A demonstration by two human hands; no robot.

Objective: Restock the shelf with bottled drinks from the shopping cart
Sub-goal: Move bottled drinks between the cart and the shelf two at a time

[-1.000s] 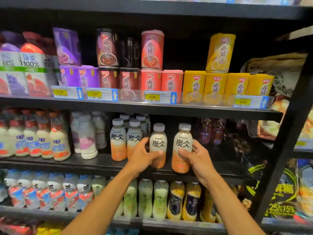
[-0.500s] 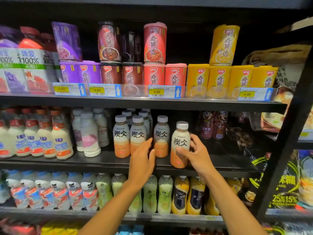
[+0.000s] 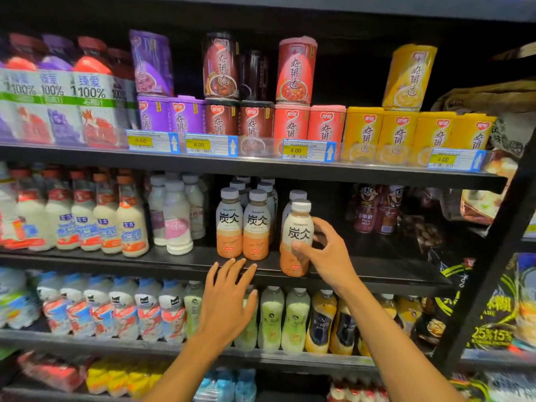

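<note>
My right hand (image 3: 327, 256) grips a white-and-orange bottled drink (image 3: 298, 227) with a grey cap, standing at the front edge of the middle shelf (image 3: 377, 274). Another such bottle (image 3: 296, 195) stands right behind it. Two matching bottles (image 3: 229, 227) (image 3: 256, 227) stand side by side to its left, with more behind them. My left hand (image 3: 227, 303) is open and empty, fingers spread, below the shelf edge in front of the lower row. The shopping cart is out of view.
White milk bottles (image 3: 174, 221) and red-capped bottles (image 3: 127, 221) fill the middle shelf's left. Small dark bottles (image 3: 377, 210) stand at its right, with bare shelf between. Cans with price tags (image 3: 307, 150) sit above; green and yellow bottles (image 3: 295, 320) below. A black upright post (image 3: 493, 256) stands right.
My left hand let go of its bottle, now standing behind the front one, and dropped below the shelf edge. My right hand still holds its bottle at the shelf front.
</note>
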